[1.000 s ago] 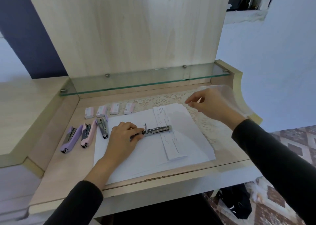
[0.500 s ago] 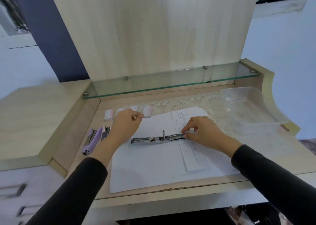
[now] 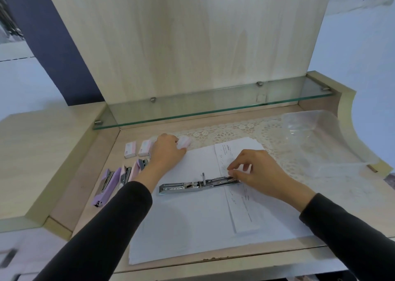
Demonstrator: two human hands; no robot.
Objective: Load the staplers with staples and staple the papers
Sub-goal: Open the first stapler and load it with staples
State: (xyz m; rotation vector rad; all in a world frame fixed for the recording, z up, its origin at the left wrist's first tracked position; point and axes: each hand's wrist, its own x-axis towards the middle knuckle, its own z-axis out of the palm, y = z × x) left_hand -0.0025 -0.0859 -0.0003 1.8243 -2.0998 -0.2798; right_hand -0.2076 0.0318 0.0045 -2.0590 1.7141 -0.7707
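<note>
An opened metal stapler [image 3: 192, 186] lies flat across the white papers [image 3: 188, 223] in the middle of the desk. My right hand [image 3: 258, 171] pinches the stapler's right end, over a folded printed sheet [image 3: 241, 206]. My left hand [image 3: 166, 151] is at the back left, its fingers curled round a small pink-white staple box [image 3: 184, 142] that looks blurred. Two more staple boxes [image 3: 130, 149] [image 3: 145, 148] lie just left of that hand.
A purple stapler [image 3: 106, 186], a pink one [image 3: 126, 174] and a third [image 3: 142, 164] lie open at the left. A clear plastic container [image 3: 316, 135] stands on the lace mat [image 3: 226, 131] at the right. A glass shelf [image 3: 213, 107] overhangs the back.
My left hand let go of the stapler and reached back to the staple boxes. My right hand came down onto the stapler's right end. The view shifted left.
</note>
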